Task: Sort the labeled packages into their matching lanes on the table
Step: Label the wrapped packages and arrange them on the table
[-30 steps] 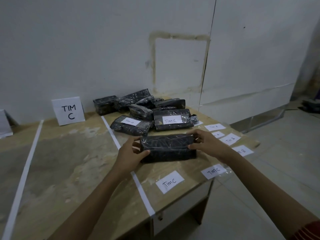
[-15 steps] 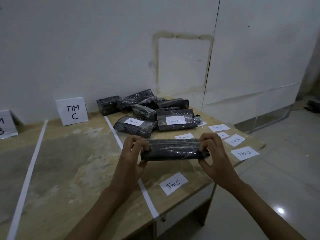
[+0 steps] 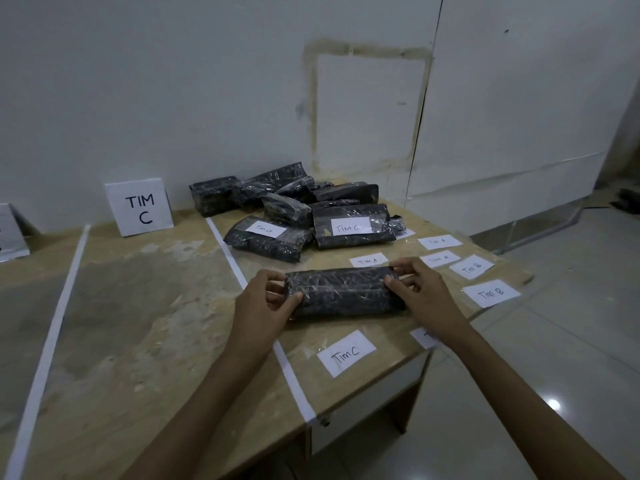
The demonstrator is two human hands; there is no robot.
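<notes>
Black pkg point(image 3: 343, 291) is near the tabletop point(image 3: 138, 323) front edge, just R of the white tape line point(image 3: 225, 251), long axis L–R. L hand point(image 3: 266, 299) grips its L end and R hand point(image 3: 426, 292) its R end, fingers curled on the wrap. No label shows on top. L hand is nearer the TIM C sign point(image 3: 138, 206).

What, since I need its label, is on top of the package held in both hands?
Atop the held package only clear wrap shows, no label. The left hand and right hand cover its ends; its underside is hidden.
</notes>
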